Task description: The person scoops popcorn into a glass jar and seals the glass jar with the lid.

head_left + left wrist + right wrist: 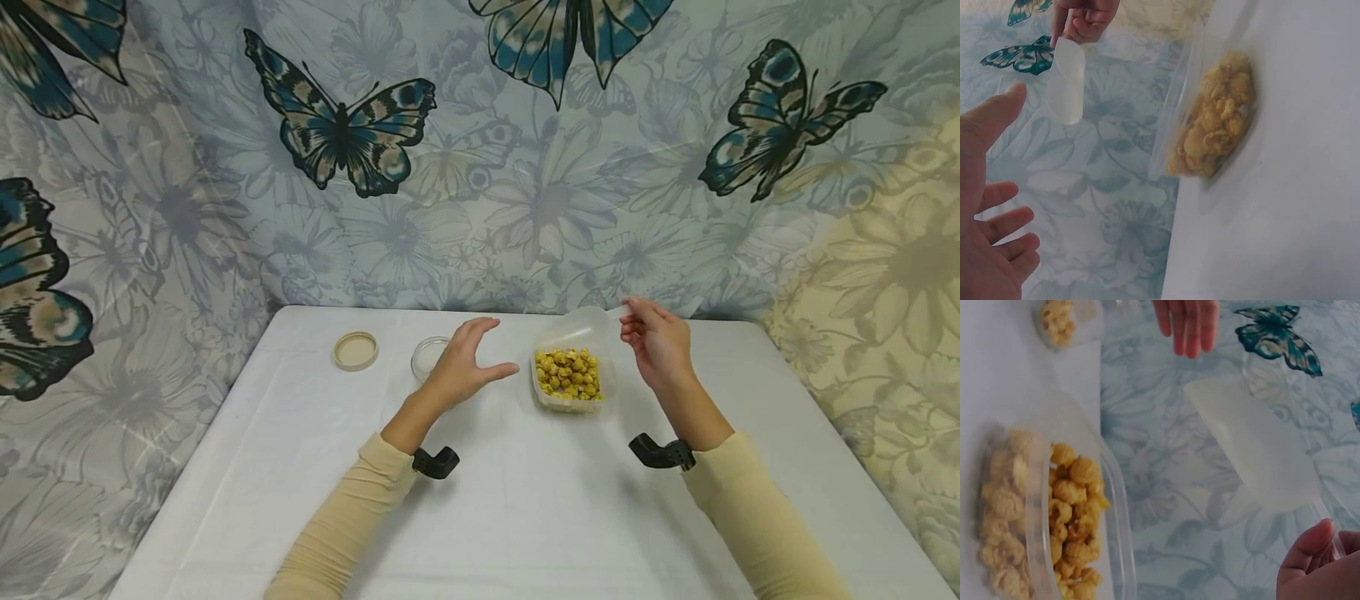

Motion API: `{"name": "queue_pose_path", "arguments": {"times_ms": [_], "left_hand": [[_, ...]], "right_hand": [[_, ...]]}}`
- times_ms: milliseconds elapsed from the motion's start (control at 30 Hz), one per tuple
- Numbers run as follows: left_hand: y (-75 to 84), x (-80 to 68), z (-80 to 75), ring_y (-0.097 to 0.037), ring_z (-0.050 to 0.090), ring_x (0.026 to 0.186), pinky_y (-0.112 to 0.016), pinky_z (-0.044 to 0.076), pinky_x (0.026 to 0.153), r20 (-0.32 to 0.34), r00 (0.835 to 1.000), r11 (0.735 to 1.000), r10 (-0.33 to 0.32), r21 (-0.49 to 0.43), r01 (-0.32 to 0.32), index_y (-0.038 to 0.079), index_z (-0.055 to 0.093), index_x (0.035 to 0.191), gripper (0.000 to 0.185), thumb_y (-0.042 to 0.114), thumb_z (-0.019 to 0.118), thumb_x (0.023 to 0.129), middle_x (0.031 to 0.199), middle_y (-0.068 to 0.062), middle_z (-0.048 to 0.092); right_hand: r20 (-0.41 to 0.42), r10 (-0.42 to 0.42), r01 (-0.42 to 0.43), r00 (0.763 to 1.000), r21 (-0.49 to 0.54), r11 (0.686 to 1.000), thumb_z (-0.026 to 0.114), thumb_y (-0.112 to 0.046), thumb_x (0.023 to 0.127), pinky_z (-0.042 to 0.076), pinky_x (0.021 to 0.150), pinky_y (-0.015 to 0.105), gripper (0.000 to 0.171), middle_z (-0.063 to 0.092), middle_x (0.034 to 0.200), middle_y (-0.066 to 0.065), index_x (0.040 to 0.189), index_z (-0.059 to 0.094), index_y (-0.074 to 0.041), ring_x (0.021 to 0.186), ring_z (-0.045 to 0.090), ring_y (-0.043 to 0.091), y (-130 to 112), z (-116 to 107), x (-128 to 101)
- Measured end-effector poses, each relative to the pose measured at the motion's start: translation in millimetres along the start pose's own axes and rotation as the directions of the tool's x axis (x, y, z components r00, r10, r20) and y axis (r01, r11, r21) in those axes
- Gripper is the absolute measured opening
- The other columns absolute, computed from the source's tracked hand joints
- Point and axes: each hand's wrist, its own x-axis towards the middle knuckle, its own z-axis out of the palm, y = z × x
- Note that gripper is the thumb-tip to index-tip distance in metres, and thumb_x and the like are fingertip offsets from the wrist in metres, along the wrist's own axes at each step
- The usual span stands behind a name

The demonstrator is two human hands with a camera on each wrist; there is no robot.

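A clear plastic container [572, 377] of yellow popcorn sits on the white table [480, 500]. My right hand [636, 320] pinches the handle of a translucent scoop [581, 327], held tilted just above the container's far rim. My left hand [491, 348] hovers open, fingers spread, left of the container and in front of a small glass jar [427, 357]. The left wrist view shows the left hand [991, 219], scoop [1066, 81] and popcorn container [1216, 119]. In the right wrist view the empty scoop [1260, 444] hangs beside the container [1054, 512], with my right hand [1319, 565] on its handle.
A round beige lid [356, 350] lies flat left of the jar. The jar [1063, 319] holds a few yellow pieces in the right wrist view. A butterfly-print cloth [480, 167] hangs behind the table. Bare tabletop stretches toward me.
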Motion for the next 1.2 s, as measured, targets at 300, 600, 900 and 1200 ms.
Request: {"name": "queue_pose_path", "arguments": {"times_ms": [300, 600, 900, 1200], "left_hand": [[4.6, 2.2, 20.9, -0.029, 0.040, 0.140, -0.048, 0.039, 0.112, 0.050, 0.999, 1.000, 0.003, -0.021, -0.002, 0.008, 0.043, 0.144, 0.072, 0.039, 0.073, 0.087, 0.149, -0.011, 0.041], [3.8, 5.6, 39.0, -0.030, 0.036, 0.142, -0.049, 0.038, 0.113, 0.123, 0.992, 0.998, -0.030, -0.053, 0.036, 0.010, 0.041, 0.146, 0.069, 0.039, 0.068, 0.090, 0.151, -0.011, 0.038], [-6.6, 9.3, 58.1, -0.031, 0.037, 0.142, -0.050, 0.038, 0.113, 0.178, 0.978, 0.991, -0.104, -0.064, 0.116, 0.010, 0.038, 0.149, 0.070, 0.043, 0.064, 0.093, 0.152, -0.012, 0.036], [-12.7, 10.7, 77.7, -0.033, 0.040, 0.140, -0.048, 0.038, 0.113, 0.181, 0.972, 0.987, -0.150, -0.034, 0.158, 0.010, 0.037, 0.149, 0.072, 0.043, 0.066, 0.092, 0.151, -0.015, 0.038]], "right_hand": [[-0.082, -0.008, 0.005, 0.997, -0.039, 0.999, 0.065, -0.014, 0.094, 0.051, 0.050, 0.018, 0.013, 0.064, 0.065, 0.002, 0.087, 0.073, -0.006, 0.054, 0.057, 0.011, 4, -15, 4], [-0.149, 0.012, -0.021, 0.989, -0.058, 0.998, 0.067, -0.014, 0.092, 0.050, 0.048, 0.017, 0.013, 0.063, 0.062, 0.001, 0.084, 0.073, -0.007, 0.051, 0.056, 0.010, 5, -27, 5], [-0.175, -0.028, 0.003, 0.984, -0.141, 0.990, 0.064, -0.013, 0.094, 0.048, 0.045, 0.017, 0.013, 0.062, 0.060, 0.000, 0.087, 0.072, -0.005, 0.050, 0.055, 0.008, 10, -36, 9], [-0.229, -0.123, 0.037, 0.966, -0.350, 0.936, 0.065, -0.011, 0.093, 0.045, 0.042, 0.016, 0.015, 0.059, 0.056, -0.003, 0.079, 0.071, -0.011, 0.046, 0.051, 0.006, 18, -37, 13]]}}
